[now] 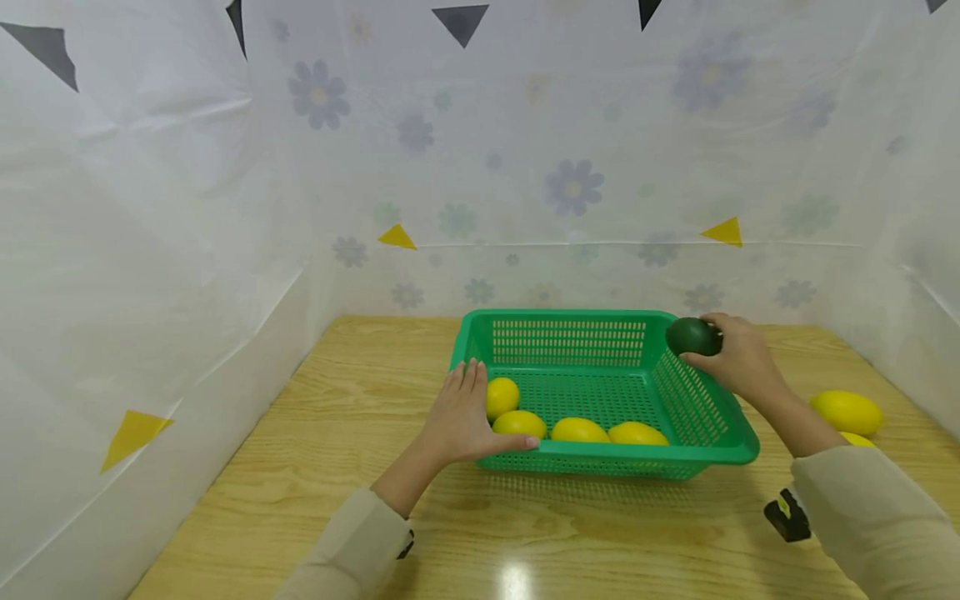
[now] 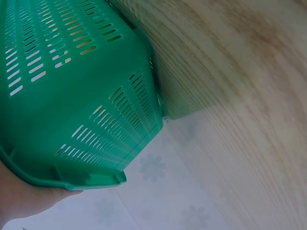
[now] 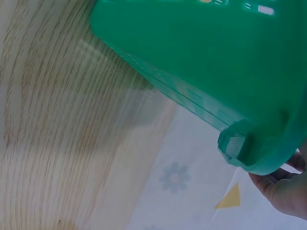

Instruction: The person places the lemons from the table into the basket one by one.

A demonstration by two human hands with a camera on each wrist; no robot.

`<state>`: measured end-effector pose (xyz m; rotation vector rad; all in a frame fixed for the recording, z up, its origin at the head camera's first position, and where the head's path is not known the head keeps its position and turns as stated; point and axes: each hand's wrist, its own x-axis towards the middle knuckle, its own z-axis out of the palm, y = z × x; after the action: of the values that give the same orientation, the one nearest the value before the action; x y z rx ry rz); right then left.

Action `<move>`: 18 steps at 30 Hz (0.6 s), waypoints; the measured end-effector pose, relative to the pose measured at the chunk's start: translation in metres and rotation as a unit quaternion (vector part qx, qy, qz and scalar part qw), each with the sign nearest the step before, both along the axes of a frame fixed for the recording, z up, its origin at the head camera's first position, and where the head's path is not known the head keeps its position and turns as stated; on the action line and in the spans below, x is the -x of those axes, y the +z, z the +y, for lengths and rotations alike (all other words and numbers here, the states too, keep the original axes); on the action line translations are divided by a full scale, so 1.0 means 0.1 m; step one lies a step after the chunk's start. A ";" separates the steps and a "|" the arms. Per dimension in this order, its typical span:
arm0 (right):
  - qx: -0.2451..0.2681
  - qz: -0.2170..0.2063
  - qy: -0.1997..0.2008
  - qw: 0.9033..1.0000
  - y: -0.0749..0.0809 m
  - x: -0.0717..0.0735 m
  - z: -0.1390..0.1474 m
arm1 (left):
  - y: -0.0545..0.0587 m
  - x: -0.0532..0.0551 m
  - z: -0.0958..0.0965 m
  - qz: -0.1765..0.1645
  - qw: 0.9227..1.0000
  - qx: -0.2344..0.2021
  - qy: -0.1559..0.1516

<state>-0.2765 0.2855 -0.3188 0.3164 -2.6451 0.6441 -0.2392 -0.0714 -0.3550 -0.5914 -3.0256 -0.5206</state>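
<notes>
A green plastic basket [image 1: 585, 450] with slotted walls stands on the table. Several yellow lemons [image 1: 580, 430] lie inside it along the near and left walls. My left hand [image 1: 467, 417] rests on the basket's near left corner, fingers straight over the left rim and thumb along the front rim. Above the basket's far right corner, my right hand [image 1: 738, 354] pinches a dark green avocado [image 1: 692, 337] between thumb and fingers. In the right wrist view the basket wall hides the avocado, and only part of the right hand [image 3: 285, 191] shows past the rim.
Two more lemons lie on the table right of the basket, one [image 1: 847, 412] in full view and one [image 1: 857, 439] partly behind the right sleeve. White floral sheeting [image 1: 525, 167] encloses the wooden table [image 1: 315, 467] at the back and sides.
</notes>
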 end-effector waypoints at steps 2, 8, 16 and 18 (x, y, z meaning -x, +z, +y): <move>-0.001 -0.002 0.003 1.000 0.00 0.00 -0.01 | 0.00 0.00 0.00 0.000 1.000 0.000 -0.001; -0.008 -0.007 0.022 1.000 -0.01 0.00 -0.05 | 0.00 0.00 -0.01 0.000 1.000 0.000 -0.003; -0.041 -0.006 0.058 0.997 -0.03 0.01 -0.11 | 0.02 -0.02 0.00 -0.002 1.000 -0.001 -0.002; -0.048 -0.007 0.061 0.997 -0.05 0.01 -0.12 | 0.02 -0.01 0.00 -0.002 1.000 -0.001 -0.003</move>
<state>-0.2778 0.2734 -0.3235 0.5072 -2.6914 0.5594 -0.2379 -0.0718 -0.3531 -0.6004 -3.0271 -0.5253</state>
